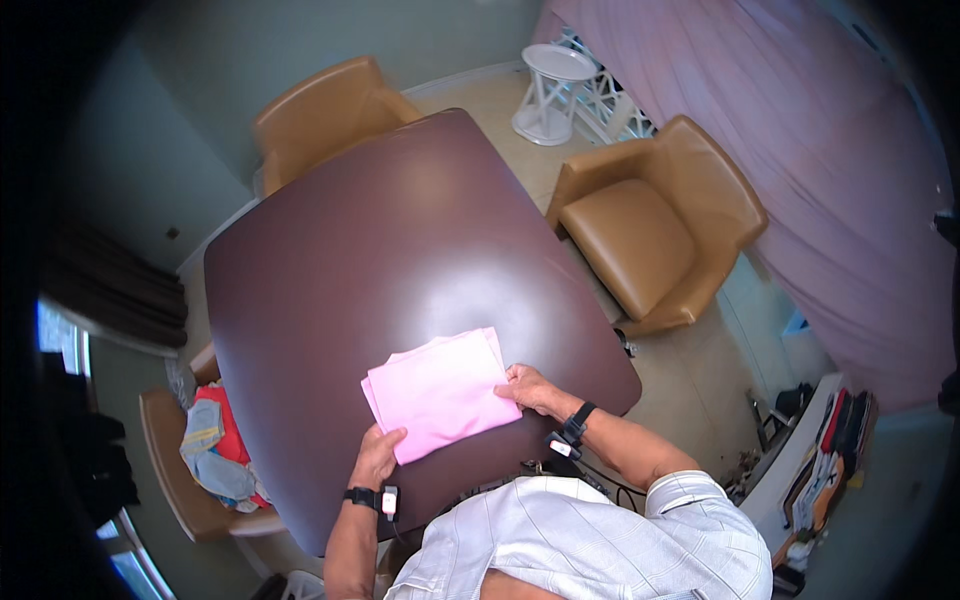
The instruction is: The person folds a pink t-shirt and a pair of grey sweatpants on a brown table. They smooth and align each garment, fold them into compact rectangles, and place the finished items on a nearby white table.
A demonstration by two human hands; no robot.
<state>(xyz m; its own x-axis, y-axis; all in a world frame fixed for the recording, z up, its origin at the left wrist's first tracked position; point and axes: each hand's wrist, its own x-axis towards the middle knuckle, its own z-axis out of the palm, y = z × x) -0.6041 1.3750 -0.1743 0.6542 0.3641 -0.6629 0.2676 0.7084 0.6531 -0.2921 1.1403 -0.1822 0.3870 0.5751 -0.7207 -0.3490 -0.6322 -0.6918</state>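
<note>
A folded pink cloth [442, 397] lies at the near edge of the dark brown table [337, 262], its layers slightly out of line at the far and left edges. My left hand [379, 454] grips its near left corner, the thumb on top. On the right side, my right hand [525, 388] pinches the cloth's edge between thumb and fingers. Both wrists wear black straps with small devices. The fingers under the cloth are hidden.
Tan armchairs stand at the far side [330, 112], the right [637, 232] and the left [180, 480]; the left one holds piled clothes [221, 450]. A white side table [559, 64] stands beyond. Folded garments [829, 457] are stacked at lower right. Cables run beside my right forearm.
</note>
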